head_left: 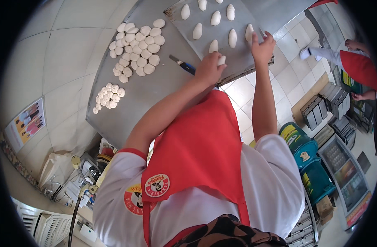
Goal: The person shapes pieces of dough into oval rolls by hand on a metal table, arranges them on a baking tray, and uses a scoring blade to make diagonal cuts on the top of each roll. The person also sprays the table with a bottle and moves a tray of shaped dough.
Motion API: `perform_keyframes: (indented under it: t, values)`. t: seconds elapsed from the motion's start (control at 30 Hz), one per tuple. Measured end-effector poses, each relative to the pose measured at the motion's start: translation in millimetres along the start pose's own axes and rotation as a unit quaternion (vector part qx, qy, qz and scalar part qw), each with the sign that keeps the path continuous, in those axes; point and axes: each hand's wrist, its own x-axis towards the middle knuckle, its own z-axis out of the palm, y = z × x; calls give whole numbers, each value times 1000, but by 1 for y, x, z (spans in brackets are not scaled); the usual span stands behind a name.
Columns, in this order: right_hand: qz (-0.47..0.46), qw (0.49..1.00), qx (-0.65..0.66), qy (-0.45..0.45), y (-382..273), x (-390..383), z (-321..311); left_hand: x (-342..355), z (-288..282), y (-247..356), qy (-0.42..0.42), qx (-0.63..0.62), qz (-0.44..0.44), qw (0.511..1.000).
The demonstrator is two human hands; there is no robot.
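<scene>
My left hand (210, 71) is closed round a small white dough piece (222, 60), just over the near edge of a metal baking tray (205, 35). My right hand (263, 48) is at the tray's right side, fingers apart. Its fingertips are beside an oval dough piece (249, 32); whether they touch it I cannot tell. Several more oval dough pieces (215, 18) lie spaced in rows on the tray. Left of my left hand, a knife (182, 64) with a blue and black handle rests on the metal table (155, 88).
Many rounded dough balls (141, 47) cluster on the table's left, with a group of smaller balls (109, 96) nearer me. At right, another person in a red apron (360, 68) stands near stacked baking pans (314, 111), green tubs (299, 142) and a glass-fronted cabinet (345, 175).
</scene>
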Motion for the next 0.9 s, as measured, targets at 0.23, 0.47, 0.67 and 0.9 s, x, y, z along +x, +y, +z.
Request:
perform_keyframes:
  t: [0.23, 0.47, 0.67, 0.9]
  values:
    - [72, 986, 115, -101, 36, -64, -46, 14, 45, -17, -69, 42, 1, 997]
    - [-19, 985, 96, -140, -39, -67, 3, -50, -18, -49, -42, -80, -64, 994]
    - [-57, 988, 63, -129, -51, -50, 49, -173, -86, -119, 67, -49, -215, 973]
    - [25, 985, 55, -164, -47, -64, 10, -377, -93, -192, 192, -63, -444, 873]
